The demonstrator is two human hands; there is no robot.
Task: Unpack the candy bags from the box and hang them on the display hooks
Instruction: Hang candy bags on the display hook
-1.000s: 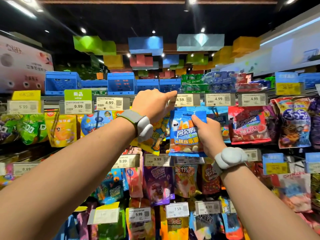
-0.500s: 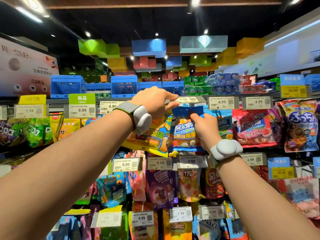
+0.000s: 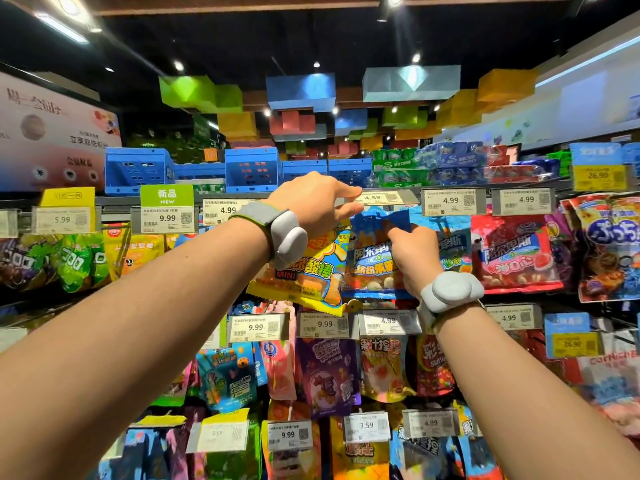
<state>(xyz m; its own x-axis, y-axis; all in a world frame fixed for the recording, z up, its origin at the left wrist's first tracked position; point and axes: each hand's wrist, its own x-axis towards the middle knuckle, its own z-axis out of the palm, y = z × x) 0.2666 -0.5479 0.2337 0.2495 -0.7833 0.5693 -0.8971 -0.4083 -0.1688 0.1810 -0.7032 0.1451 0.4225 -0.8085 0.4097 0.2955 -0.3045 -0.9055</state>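
Bag position first: I see the blue candy bag [image 3: 372,258] held up at the top row of the display, right in front of both hands, its long axis running vertical with the sealed top edge pointing up toward the 4.59 price tag [image 3: 382,197]. My right hand [image 3: 414,258] is the nearer one to it, in fact clamped on it: thumb and fingers pinch the upper right part of the bag, just below the crumpled top seal. My left hand [image 3: 320,206] sits up and to the left, fingers curled and pinching at the tag's left end, where I judge the hook's tip to be; the hook itself is hidden behind tag and fingers, so I cannot confirm it. A yellow candy bag [image 3: 304,271] hangs tilted directly under the left wrist, touching the blue bag's left edge.

Relation that matters: the bag's top edge lies just beneath the tag, slightly right of the left fingertips. My judgement is that the hang hole must travel up and a little left to meet the hook. I cannot see the hole in the crumpled seal. Right hand carries, left hand guides. Risk, as I judge it: the crumpled seal folding over the hole
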